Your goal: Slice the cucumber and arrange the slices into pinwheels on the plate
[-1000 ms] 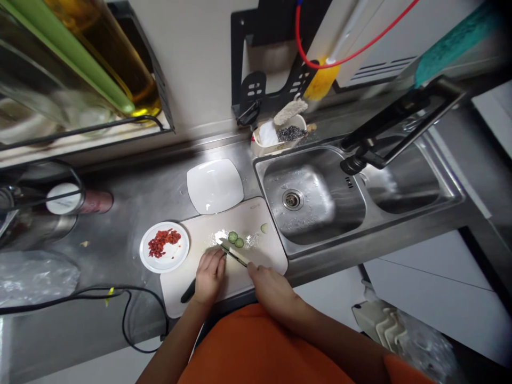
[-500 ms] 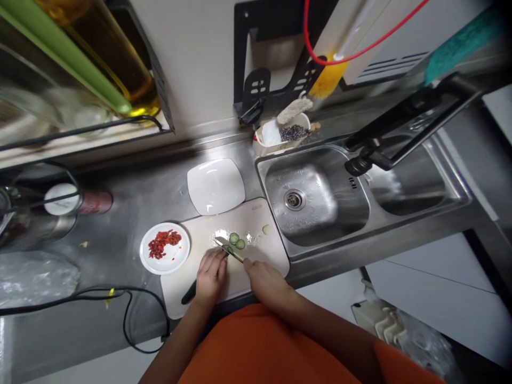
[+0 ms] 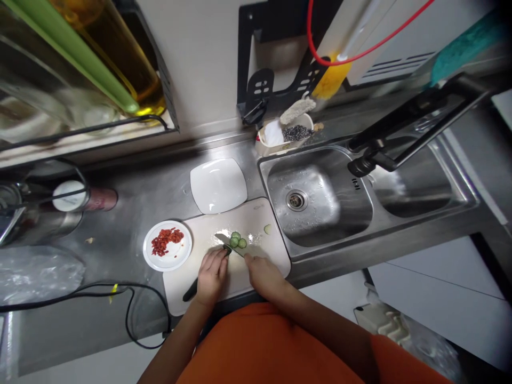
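Observation:
My left hand is closed over a dark green cucumber, whose far end pokes out below my wrist and whose cut end shows at my fingertips. In my right hand is the handle of a knife; its blade points up and left, right beside the cut end. Several cucumber slices lie against the far side of the blade. One paler end piece rests farther right. All this is on a white cutting board.
A white plate of chopped red pieces overlaps the board's left edge. Behind the board sits a white square dish. To the right is a steel sink under a black faucet. A black cable loops at left.
The knife blade has turned from flat and shiny to darker and more edge-on beside the slices. Both hands stay nearly in place; the whole view has shifted slightly.

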Demonstrator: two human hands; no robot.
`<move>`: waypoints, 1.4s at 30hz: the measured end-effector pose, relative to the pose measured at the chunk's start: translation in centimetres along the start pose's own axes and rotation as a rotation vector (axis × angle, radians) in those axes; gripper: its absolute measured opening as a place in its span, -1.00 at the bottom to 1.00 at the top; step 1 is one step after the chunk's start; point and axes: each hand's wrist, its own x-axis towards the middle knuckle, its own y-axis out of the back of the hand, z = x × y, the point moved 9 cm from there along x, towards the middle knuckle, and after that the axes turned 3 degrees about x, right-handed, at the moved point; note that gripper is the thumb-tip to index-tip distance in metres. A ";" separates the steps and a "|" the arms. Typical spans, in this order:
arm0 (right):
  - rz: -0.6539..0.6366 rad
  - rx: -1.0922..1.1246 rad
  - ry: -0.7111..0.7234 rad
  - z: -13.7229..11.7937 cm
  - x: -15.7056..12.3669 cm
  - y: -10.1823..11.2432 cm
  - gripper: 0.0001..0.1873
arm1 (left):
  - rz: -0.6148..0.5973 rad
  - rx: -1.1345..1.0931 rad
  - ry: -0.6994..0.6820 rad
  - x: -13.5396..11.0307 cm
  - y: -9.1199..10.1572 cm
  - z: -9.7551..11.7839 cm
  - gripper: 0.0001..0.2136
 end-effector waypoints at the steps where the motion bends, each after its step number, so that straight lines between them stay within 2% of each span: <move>1: 0.010 -0.008 -0.003 0.1 -0.2 0.2 -0.58 | -0.001 0.001 0.002 0.0 0.0 0.0 -0.76; 14: -0.026 -0.097 -0.045 0.2 -4.0 0.9 -0.65 | 0.002 0.010 0.033 0.0 0.2 -0.1 -0.79; 42: -0.093 -0.068 -0.085 -0.4 -4.0 1.1 -0.63 | 0.016 0.035 0.012 -0.1 0.2 -0.1 -0.81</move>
